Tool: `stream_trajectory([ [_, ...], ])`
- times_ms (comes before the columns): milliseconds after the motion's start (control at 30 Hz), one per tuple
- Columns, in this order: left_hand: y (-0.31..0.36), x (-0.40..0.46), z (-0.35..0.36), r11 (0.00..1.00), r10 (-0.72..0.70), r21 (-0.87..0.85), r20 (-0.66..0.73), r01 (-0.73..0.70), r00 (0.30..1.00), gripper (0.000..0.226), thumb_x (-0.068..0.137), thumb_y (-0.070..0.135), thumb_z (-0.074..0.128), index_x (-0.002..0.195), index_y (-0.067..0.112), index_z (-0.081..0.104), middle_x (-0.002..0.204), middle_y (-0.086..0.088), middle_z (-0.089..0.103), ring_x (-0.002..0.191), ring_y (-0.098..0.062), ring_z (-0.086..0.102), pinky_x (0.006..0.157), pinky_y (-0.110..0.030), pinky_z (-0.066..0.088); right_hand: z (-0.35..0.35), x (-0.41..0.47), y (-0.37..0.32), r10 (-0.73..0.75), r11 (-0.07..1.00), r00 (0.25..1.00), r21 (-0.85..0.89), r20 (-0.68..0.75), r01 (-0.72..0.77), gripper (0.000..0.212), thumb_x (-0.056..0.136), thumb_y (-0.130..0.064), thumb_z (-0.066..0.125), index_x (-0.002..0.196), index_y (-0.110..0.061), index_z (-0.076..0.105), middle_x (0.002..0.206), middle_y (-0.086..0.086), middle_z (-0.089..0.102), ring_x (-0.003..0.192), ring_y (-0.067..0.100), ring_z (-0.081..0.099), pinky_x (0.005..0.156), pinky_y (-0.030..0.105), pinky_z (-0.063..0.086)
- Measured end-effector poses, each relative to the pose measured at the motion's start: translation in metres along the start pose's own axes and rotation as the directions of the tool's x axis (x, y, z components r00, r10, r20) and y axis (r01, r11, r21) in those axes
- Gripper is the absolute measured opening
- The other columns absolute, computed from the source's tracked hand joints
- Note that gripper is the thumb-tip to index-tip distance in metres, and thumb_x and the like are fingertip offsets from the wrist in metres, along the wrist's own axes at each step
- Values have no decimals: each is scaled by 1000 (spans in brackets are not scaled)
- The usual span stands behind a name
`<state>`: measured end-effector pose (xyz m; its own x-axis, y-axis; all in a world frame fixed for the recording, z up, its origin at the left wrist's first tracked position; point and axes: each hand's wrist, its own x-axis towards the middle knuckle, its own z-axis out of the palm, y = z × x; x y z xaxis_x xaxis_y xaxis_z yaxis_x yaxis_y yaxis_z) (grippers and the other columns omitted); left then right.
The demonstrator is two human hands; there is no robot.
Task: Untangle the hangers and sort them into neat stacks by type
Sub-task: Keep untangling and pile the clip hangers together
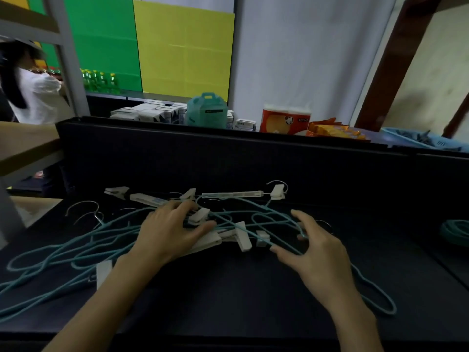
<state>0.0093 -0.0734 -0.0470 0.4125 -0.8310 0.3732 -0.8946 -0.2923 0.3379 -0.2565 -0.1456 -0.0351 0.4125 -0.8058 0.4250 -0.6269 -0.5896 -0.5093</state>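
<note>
Left hand: I see it spread, pressing the white clip hangers.
Right hand: released, fingers over the teal hangers.
Table: dark.

No print is legible; the lettering on the orange pack is blurred.

Tangled wire hangers lie left on the table; clip hangers behind; coil far right.

The teal hangers look matt and coated, with bare metal hooks; the white clip hangers look smooth plastic; the dark surface is matt.
</note>
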Motion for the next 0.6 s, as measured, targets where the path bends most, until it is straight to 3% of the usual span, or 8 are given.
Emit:
stream_trajectory([
  [100, 10, 12, -1, 998, 33, 48, -78, -30, 996, 54, 87, 64, 44, 124, 27, 54, 116, 2, 60, 104, -20, 56, 81, -35, 45, -2, 1, 8, -10, 999, 1000, 44, 4, 10, 75, 70, -46, 78, 135, -37, 42, 116, -19, 58, 104, 2, 56, 86, 26, 49],
  [167, 14, 25, 1, 998, 63, 33, -54, -61, 997, 39, 92, 43, 50, 127, 25, 52, 118, 1, 59, 106, -21, 54, 82, -35, 44, -6, 3, 14, -33, 997, 999, 67, 6, 32, 72, 69, -44, 80, 131, -41, 44, 106, -30, 54, 101, -3, 55, 85, 26, 49],
  [267, 17, 45, 7, 997, 66, 40, 25, -67, 998, 37, 92, 23, 49, 129, 24, 49, 119, 0, 57, 107, -22, 54, 86, -35, 43, -17, 8, 24, -85, 994, 996, 61, -7, 86, 70, 67, -40, 82, 125, -47, 44, 94, -39, 47, 92, -11, 52, 81, 27, 51],
  [400, 25, 67, 17, 985, 142, 80, 147, -154, 979, 32, 95, 16, 47, 124, 28, 50, 120, 2, 58, 104, -22, 55, 86, -38, 44, -35, 18, 40, -130, 991, 991, 27, -30, 131, 70, 65, -41, 81, 126, -45, 46, 94, -40, 45, 87, -12, 52, 74, 18, 46],
  [500, 36, 81, 19, 982, 188, -35, 211, -185, 959, 32, 93, 11, 52, 114, 32, 40, 111, 0, 58, 88, -25, 58, 73, -44, 50, -46, 24, 54, -145, 989, 988, -13, -53, 145, 74, 62, -43, 81, 129, -36, 49, 94, -37, 45, 86, -4, 54, 72, 23, 48],
  [600, 45, 92, 27, 980, 172, -140, 221, -143, 960, 38, 90, 26, 63, 105, 28, 28, 102, -3, 55, 82, -25, 58, 69, -47, 53, -53, 30, 69, -114, 992, 992, 47, -57, 117, 78, 60, -44, 82, 129, -40, 47, 103, -22, 55, 94, 4, 59, 76, 30, 52],
])
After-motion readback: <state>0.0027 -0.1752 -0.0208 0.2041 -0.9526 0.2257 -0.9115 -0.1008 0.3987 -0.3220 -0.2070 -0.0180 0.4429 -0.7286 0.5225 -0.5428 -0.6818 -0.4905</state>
